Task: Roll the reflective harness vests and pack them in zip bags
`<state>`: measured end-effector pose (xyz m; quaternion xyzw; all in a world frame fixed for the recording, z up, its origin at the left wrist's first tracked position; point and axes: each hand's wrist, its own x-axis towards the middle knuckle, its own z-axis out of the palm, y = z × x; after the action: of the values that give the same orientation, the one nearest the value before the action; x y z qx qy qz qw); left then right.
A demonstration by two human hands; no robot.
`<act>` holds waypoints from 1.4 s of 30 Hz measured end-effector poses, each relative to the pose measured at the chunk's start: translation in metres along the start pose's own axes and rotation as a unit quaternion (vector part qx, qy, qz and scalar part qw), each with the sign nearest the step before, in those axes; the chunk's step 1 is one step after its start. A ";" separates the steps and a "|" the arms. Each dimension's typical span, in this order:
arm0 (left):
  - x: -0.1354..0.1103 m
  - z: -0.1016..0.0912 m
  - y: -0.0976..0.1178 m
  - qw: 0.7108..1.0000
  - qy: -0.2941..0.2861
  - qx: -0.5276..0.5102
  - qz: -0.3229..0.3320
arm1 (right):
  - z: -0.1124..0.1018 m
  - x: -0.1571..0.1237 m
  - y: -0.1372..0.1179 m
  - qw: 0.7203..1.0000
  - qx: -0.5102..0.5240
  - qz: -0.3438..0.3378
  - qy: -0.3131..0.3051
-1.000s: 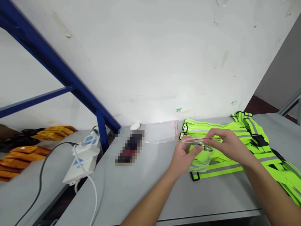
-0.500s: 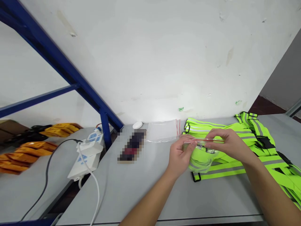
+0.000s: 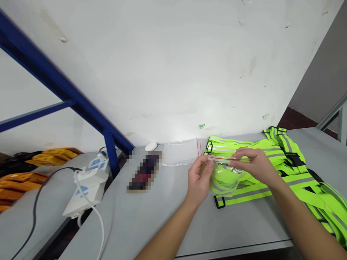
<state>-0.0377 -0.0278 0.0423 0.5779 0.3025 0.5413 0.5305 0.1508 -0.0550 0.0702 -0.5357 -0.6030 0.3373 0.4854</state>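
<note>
A clear zip-lock bag (image 3: 224,180) with a red seal line hangs between my hands above the table. Inside it lies a coiled neon-yellow reflective strap. My left hand (image 3: 200,175) pinches the bag's top edge at the left corner, thumb in front. At the right part of the seal, the fingers of my right hand (image 3: 252,162) are pinched on the same edge. Behind and to the right of the bag spread several neon-yellow reflective straps (image 3: 271,169) with grey stripes and black buckles. Flat clear zip-lock bags (image 3: 180,151) lie by the wall, left of the straps.
On the grey table (image 3: 162,220) are a pixelated dark item (image 3: 145,171) and a white oval object (image 3: 151,146). A blue metal frame (image 3: 81,112), white power strips (image 3: 89,187) with cables, and orange-yellow packets (image 3: 21,184) stand left. A white wall (image 3: 173,65) rises behind.
The view has shifted, so the scene sits slightly further left. The bag now hangs flatter toward me, showing more of the coiled strap. Both hands keep their hold on its top edge.
</note>
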 end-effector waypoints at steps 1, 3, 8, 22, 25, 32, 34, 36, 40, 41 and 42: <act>0.000 0.001 -0.001 1.000 0.012 0.001 0.000 | -0.001 0.000 0.001 1.000 -0.001 0.007 -0.001; -0.001 0.001 -0.003 0.999 0.033 0.003 0.003 | -0.002 -0.001 0.002 1.000 -0.013 0.013 -0.010; -0.001 0.000 -0.005 0.998 0.065 0.022 0.010 | -0.007 -0.001 0.003 0.999 -0.032 0.005 -0.035; 0.003 -0.003 -0.001 0.999 0.030 0.030 -0.024 | -0.003 -0.002 0.010 0.997 0.048 -0.059 -0.027; 0.003 -0.004 0.000 0.999 0.039 0.036 -0.004 | -0.001 -0.003 0.007 0.996 0.053 -0.072 -0.029; 0.004 -0.006 -0.002 1.000 0.004 0.020 -0.003 | 0.004 -0.003 0.003 0.996 0.042 -0.070 -0.042; 0.005 -0.006 -0.002 1.000 -0.019 0.008 -0.010 | 0.006 -0.004 0.003 0.996 0.042 -0.068 -0.045; 0.006 -0.006 -0.003 0.999 -0.028 -0.003 -0.026 | 0.008 -0.004 0.002 0.995 0.047 -0.074 -0.043; 0.010 -0.008 -0.002 0.998 -0.038 -0.002 -0.053 | 0.011 -0.005 0.001 0.994 0.054 -0.093 -0.026; 0.010 -0.008 -0.002 0.998 -0.039 0.004 -0.049 | 0.012 -0.005 0.001 0.994 0.053 -0.094 -0.022; 0.010 -0.008 -0.001 0.999 -0.036 0.011 -0.038 | 0.013 -0.005 0.002 0.994 0.053 -0.094 -0.019</act>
<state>-0.0431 -0.0157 0.0433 0.5912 0.3111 0.4961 0.5546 0.1391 -0.0585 0.0638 -0.4438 -0.6407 0.3321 0.5312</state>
